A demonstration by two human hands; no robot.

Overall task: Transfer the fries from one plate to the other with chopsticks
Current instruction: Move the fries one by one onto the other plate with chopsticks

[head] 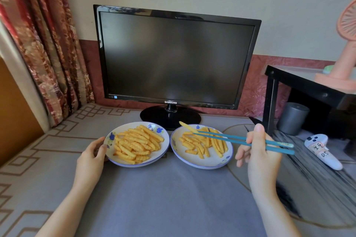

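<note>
The right hand (pixel 258 152), in the lower right of the frame, had its fingers curled round a pair of blue chopsticks (pixel 231 138). The sticks ran from the hand toward the left and a little upward in the frame. At their tips, which stood close together, one fry (pixel 185 126) seemed to be pinched by its lower end. This fry was lifted above the far left rim of the right plate (pixel 208 161), and its long axis pointed up and to the left, toward the gap between the two plates.

The left hand (pixel 92 155), in the lower left of the centre, held the left plate (pixel 154 127) at its left rim, with the thumb on the edge. I could not see the fingers under the plate.

The two plates stood just beside each other in front of a dark monitor (pixel 173 59). The left plate carried the bigger heap of fries (pixel 136 145), and the right plate had a thinner layer (pixel 204 144).

In my judgement, the coming move depended on this: the lifted fry was already at the side of the right plate nearest to the left plate. Which plate was the goal I could not tell from the heaps alone. The right hand was the working one, and the left hand only steadied its plate.
</note>
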